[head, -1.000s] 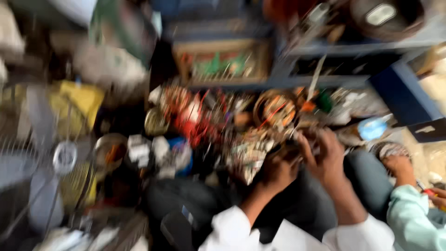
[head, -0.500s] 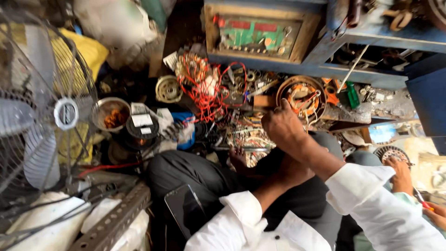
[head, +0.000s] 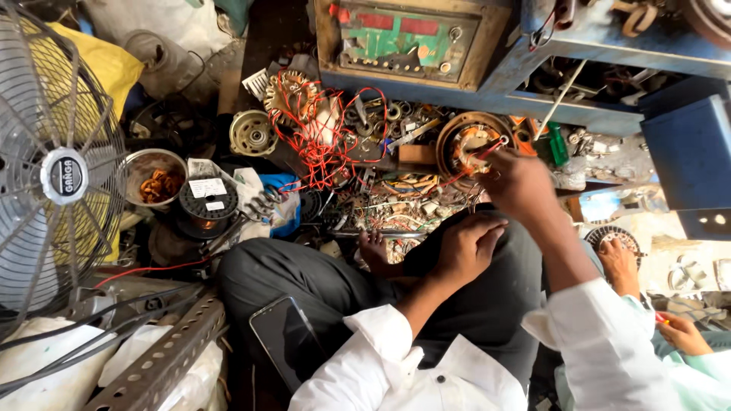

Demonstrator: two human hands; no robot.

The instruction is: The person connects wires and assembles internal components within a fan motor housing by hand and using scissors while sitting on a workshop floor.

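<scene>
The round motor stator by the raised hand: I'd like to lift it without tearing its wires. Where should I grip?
Probably grip the stator by its bare metal outer rim, coming from above on its near side. It lies flat, and red wires crowd its centre where the right hand reaches.

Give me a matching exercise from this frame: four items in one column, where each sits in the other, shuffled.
Items:
1. caged fan
2. dark phone
3. round motor stator
4. metal bowl of coppery bits

Places:
A. lying on the person's left thigh
B. just right of the fan, beside a black spool
C. at the frame's left edge
D. under the right hand, below the blue shelf

Pairs: 1-C, 2-A, 3-D, 4-B
</scene>
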